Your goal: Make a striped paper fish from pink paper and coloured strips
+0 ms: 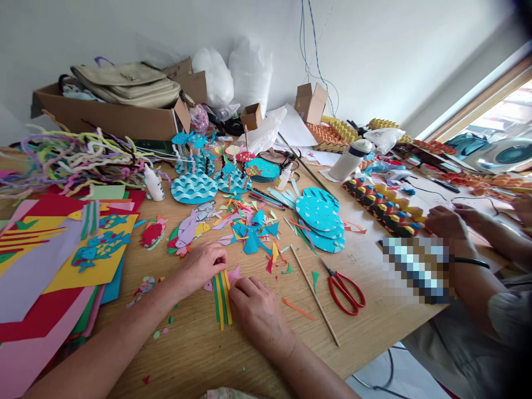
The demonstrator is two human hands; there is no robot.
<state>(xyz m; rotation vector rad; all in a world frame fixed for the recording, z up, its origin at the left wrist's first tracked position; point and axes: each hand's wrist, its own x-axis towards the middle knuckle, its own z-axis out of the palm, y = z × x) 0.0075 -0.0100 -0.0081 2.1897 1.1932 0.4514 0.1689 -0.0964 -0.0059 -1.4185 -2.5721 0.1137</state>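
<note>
My left hand (pixel 204 263) is closed, its fingertips pinched at the upper end of some narrow green and yellow paper strips (pixel 222 299). These lie side by side, pointing down the table. Close by on the right, my right hand (pixel 260 307) has bent, closed fingers touching the table beside the strips; whatever is under its fingertips is hidden. Between the two hands shows part of a pink paper fish (pixel 235 274), mostly covered. Red-handled scissors (pixel 346 291) and a thin wooden stick (pixel 315 296) lie to the right of my right hand.
Coloured paper sheets (pixel 25 282) are stacked at left. Paper scraps (pixel 253 227), blue scalloped discs (pixel 320 216) and cut-out fish (pixel 189 227) spread over the middle. A glue bottle (pixel 153 183) and a white flask (pixel 351 159) stand farther back. Another person's hands (pixel 449 224) work at right.
</note>
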